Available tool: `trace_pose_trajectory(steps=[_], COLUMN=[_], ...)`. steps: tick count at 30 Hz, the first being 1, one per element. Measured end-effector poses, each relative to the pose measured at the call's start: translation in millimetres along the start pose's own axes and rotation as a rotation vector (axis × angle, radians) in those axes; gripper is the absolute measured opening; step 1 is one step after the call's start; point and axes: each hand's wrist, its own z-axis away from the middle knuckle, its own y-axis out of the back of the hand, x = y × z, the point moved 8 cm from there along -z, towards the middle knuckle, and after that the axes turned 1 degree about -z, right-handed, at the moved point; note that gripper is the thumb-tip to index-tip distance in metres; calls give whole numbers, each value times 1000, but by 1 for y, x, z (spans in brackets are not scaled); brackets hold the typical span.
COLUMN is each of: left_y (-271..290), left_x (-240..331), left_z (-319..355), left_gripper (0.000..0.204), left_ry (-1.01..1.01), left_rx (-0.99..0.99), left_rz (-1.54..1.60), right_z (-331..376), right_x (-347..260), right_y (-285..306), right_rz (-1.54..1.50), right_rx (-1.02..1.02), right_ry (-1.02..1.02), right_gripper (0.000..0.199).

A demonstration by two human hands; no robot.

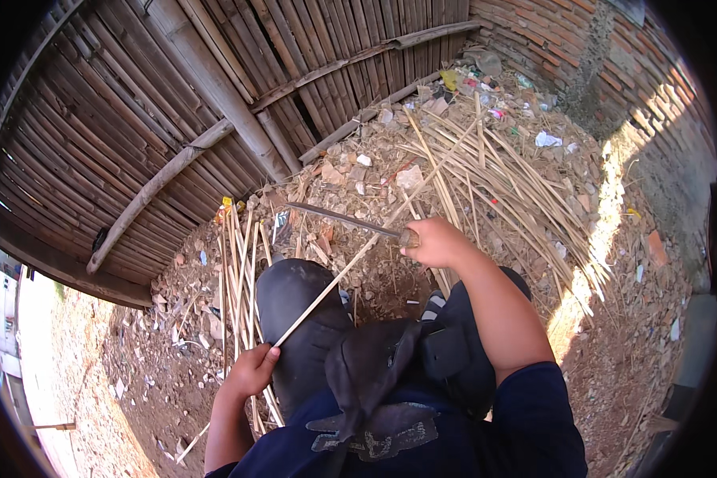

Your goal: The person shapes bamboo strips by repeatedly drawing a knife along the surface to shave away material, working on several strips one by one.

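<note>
My left hand is closed around the near end of a long pale bamboo strip, beside my left knee. From there the strip slants up and away to the right, over the knee. My right hand grips the short handle of a long knife, its dark blade pointing left. Close to the handle, the blade crosses the strip; whether they touch I cannot tell. A bundle of cut strips lies by my left leg, partly hidden behind the knee and hand.
More bamboo strips are heaped on the ground ahead to the right. Rubble and litter cover the dirt. A bamboo wall rises at the far left, and a brick wall stands at the far right.
</note>
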Motion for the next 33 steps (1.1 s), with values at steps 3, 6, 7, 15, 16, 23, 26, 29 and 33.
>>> trace_pose_trajectory(steps=[3, 6, 7, 15, 16, 23, 26, 29, 33], left_y=[-2, -4, -3, -7, -9, -14, -15, -12, -13], left_x=[1, 4, 4, -13, -19, -19, -19, -16, -19], left_z=[-1, -4, -3, -3, -3, -9, -8, -8, -8], left_gripper=[51, 50, 48, 48, 48, 46, 46, 46, 46], left_ry=[8, 9, 0, 50, 66, 75, 102, 40, 47], left_rx=[-29, -43, -31, -73, -90, -152, -174, -141, -152], left_rz=[86, 103, 83, 152, 199, 273, 275, 282, 293], right_z=[-5, -14, -14, 10, 8, -6, 6, 11, 7], right_x=[20, 54, 55, -20, -18, 47, 25, -6, -7], right_y=[7, 15, 16, 1, 1, 24, 26, 9, 4], right_rz=[-98, -149, -123, 158, 153, -149, -84, -4, 28], right_rx=[62, 159, 165, -31, -29, 208, 151, 46, -69], right_ry=[43, -11, -43, 86, 91, -32, -21, 103, 93], right_gripper=[50, 55, 54, 46, 46, 50, 50, 45, 53])
